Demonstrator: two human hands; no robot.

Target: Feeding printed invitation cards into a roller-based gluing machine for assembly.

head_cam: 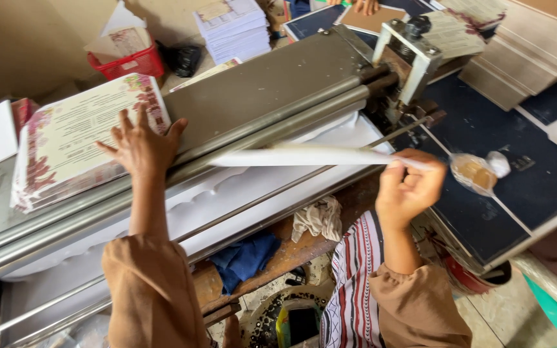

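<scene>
Place: a small print-finishing workshop.
Evidence: roller machine (259,109), stacks of printed sheets (72,142), piled boards (530,48), scrap rags (317,219).

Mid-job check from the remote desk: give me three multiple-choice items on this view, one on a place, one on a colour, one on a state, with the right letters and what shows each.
1. Where does the left hand rest?
A. On the stack of floral-bordered printed cards
B. On the red plastic basket
C. On the crumpled blue cloth

2. What colour are the large flat boards at the right?
A. Bright yellow
B. Dark navy blue
C. Pink

3. What state is the right hand in?
A. Open flat and empty
B. Hanging clear of everything
C. Closed, pinching the thin white sheet

Answers:
1 A: the spread fingers lie on the card stack's edge, beside the grey metal roller machine.
2 B: the boards show dark navy with pale edges.
3 C: the fingers curl round the sheet's right end, held above the rollers.
</scene>
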